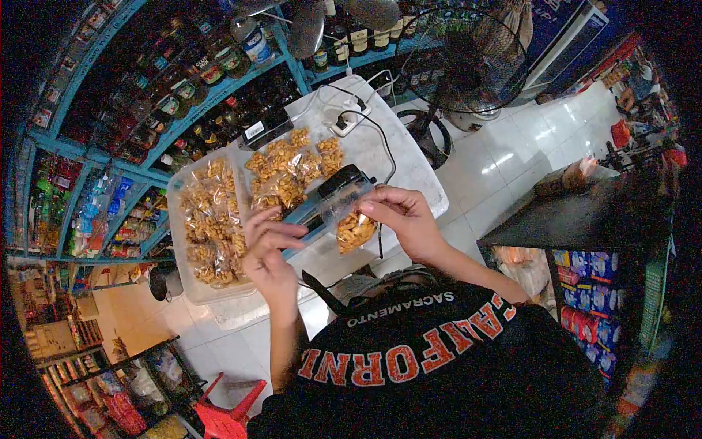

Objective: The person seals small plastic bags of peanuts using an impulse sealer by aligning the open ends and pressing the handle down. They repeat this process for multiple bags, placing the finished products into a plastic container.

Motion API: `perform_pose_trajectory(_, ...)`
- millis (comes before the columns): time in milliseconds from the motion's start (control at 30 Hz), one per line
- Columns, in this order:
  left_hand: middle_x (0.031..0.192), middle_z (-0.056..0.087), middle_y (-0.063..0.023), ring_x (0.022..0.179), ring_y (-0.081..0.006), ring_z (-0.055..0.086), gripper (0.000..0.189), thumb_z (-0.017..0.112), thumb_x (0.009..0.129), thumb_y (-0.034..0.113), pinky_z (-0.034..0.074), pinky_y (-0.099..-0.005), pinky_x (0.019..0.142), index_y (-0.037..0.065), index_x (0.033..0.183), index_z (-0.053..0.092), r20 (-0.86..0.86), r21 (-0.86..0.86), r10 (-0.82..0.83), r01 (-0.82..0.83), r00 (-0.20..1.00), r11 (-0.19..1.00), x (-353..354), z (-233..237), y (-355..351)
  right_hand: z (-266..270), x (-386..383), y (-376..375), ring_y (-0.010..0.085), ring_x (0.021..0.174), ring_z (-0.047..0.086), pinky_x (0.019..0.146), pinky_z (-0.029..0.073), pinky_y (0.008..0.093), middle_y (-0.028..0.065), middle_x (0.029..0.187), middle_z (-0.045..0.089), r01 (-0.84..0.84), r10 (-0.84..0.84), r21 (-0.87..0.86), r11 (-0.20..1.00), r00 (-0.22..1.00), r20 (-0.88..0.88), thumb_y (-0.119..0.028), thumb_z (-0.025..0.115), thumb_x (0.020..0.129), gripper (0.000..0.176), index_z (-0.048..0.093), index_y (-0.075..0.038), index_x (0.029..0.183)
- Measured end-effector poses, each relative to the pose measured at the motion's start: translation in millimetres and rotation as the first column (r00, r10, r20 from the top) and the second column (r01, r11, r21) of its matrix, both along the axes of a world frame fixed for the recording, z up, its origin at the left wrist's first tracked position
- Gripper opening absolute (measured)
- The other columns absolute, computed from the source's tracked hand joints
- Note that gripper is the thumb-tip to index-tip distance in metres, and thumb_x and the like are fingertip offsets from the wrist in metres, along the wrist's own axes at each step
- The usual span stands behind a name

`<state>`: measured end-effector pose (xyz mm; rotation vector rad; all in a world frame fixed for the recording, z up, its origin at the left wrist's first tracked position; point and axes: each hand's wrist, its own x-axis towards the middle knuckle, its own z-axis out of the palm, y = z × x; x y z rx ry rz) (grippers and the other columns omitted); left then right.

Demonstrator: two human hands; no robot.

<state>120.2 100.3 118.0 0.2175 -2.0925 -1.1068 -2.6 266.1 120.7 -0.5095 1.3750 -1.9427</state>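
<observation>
One filled snack bag hangs pinched in my right hand, beside the diagonal blue-and-black device on the tabletop, while my left hand, loosely spread and farther off, grips nothing I can see.

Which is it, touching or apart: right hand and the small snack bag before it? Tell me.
Touching. The head view shows the right hand pinching the snack bag between thumb and fingers, its filled part just below the fingertips.
</observation>
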Motion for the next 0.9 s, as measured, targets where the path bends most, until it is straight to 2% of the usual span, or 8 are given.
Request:
perform_pose_trajectory(100, 0.08, 0.06, -0.0053, 0.092, -0.022, 0.048, 0.022, 0.062, 0.073, 0.024, 0.035, -0.034, 0.083, 0.003, 0.08, 0.061, 0.109, 0.319, -0.054, 0.016, 0.993, 0.948, -14.8, 17.5, 38.2, 0.2, 2.0, -0.6, 0.0108, 0.079, 0.054, 0.074, 0.041, 0.0225, 0.0062, 0.084, 0.058, 0.037, -0.036, 0.015, 0.999, 0.999, -0.024, -0.008, 0.055, 0.079, 0.013, 0.06, 0.002, 0.086)
perform_pose_trajectory(233, 0.08, 0.06, -0.0067, 0.089, -0.0213, 0.049, 0.015, 0.067, 0.063, 0.002, 0.035, -0.0325, 0.082, 0.003, 0.078, 0.062, 0.179, 0.369, -0.061, -0.009, 0.982, 0.929, -19.3, 13.2, 52.3, -0.1, 3.7, 1.8, 0.0101, 0.081, 0.053, 0.074, 0.041, 0.0228, 0.0059, 0.083, 0.058, 0.041, -0.042, -0.028, 0.999, 0.997, -0.063, -0.007, 0.054, 0.08, 0.013, 0.058, 0.003, 0.087)
perform_pose_trajectory(500, 0.076, 0.06, -0.0052, 0.085, -0.0192, 0.049, 0.009, 0.066, 0.066, 0.003, 0.036, -0.0287, 0.077, 0.003, 0.074, 0.062, 0.103, 0.177, 0.004, -0.022, 0.995, 0.984, -17.1, 17.2, 52.8, 10.5, 3.1, 4.3, 0.0077, 0.075, 0.051, 0.064, 0.04, 0.0208, 0.0041, 0.078, 0.058, 0.017, -0.03, -0.092, 0.996, 0.99, -0.141, -0.013, 0.061, 0.076, 0.014, 0.061, -0.002, 0.084)
perform_pose_trajectory(567, 0.076, 0.06, -0.0048, 0.084, -0.0186, 0.049, 0.01, 0.066, 0.066, 0.003, 0.036, -0.0279, 0.076, 0.003, 0.075, 0.062, 0.103, 0.141, -0.01, -0.004, 0.995, 0.99, -16.6, 18.7, 53.7, 13.9, -2.1, 5.3, 0.0104, 0.074, 0.052, 0.064, 0.041, 0.0229, 0.0054, 0.075, 0.059, -0.032, 0.034, 0.013, 0.999, 0.881, -0.471, -0.014, 0.062, 0.074, 0.013, 0.063, -0.004, 0.082)
perform_pose_trajectory(667, 0.077, 0.06, -0.0036, 0.088, -0.0163, 0.049, 0.017, 0.068, 0.064, 0.003, 0.037, -0.0281, 0.078, 0.001, 0.079, 0.061, 0.093, 0.281, -0.049, 0.021, 0.994, 0.959, -19.4, 24.5, 59.1, 15.6, -1.7, 6.1, 0.0127, 0.07, 0.052, 0.063, 0.04, 0.0244, 0.0064, 0.073, 0.059, 0.03, 0.01, 0.075, 0.997, 0.877, -0.481, -0.014, 0.062, 0.074, 0.012, 0.065, -0.005, 0.08)
perform_pose_trajectory(733, 0.077, 0.059, -0.0031, 0.086, -0.013, 0.051, 0.024, 0.069, 0.063, 0.002, 0.04, -0.0266, 0.076, -0.001, 0.083, 0.058, -0.007, 0.546, -0.047, 0.044, 0.999, 0.837, -26.2, 35.9, 70.1, 16.9, -0.4, 5.2, 0.0129, 0.068, 0.052, 0.062, 0.04, 0.0249, 0.0061, 0.073, 0.059, 0.058, -0.024, 0.055, 0.997, 0.871, -0.49, -0.013, 0.062, 0.073, 0.012, 0.065, -0.005, 0.081)
perform_pose_trajectory(833, 0.079, 0.059, -0.0042, 0.08, -0.0108, 0.054, 0.027, 0.07, 0.062, 0.0, 0.042, -0.0242, 0.072, -0.002, 0.085, 0.056, 0.209, 0.601, -0.272, 0.096, 0.939, 0.794, -13.7, 12.6, 58.0, 21.7, 0.3, 4.2, 0.0129, 0.066, 0.051, 0.061, 0.039, 0.0255, 0.0059, 0.072, 0.059, 0.084, -0.06, 0.024, 0.996, 0.85, -0.523, -0.013, 0.062, 0.073, 0.012, 0.065, -0.005, 0.081)
perform_pose_trajectory(900, 0.08, 0.059, -0.0042, 0.076, -0.0102, 0.054, 0.026, 0.069, 0.063, -0.001, 0.042, -0.023, 0.07, -0.002, 0.084, 0.056, 0.17, 0.582, -0.273, 0.127, 0.947, 0.803, -14.3, 11.9, 56.3, 22.5, 2.4, 3.8, 0.0128, 0.065, 0.051, 0.06, 0.039, 0.0256, 0.0053, 0.069, 0.058, 0.093, -0.08, -0.002, 0.996, 0.842, -0.534, -0.012, 0.062, 0.073, 0.012, 0.065, -0.004, 0.082)
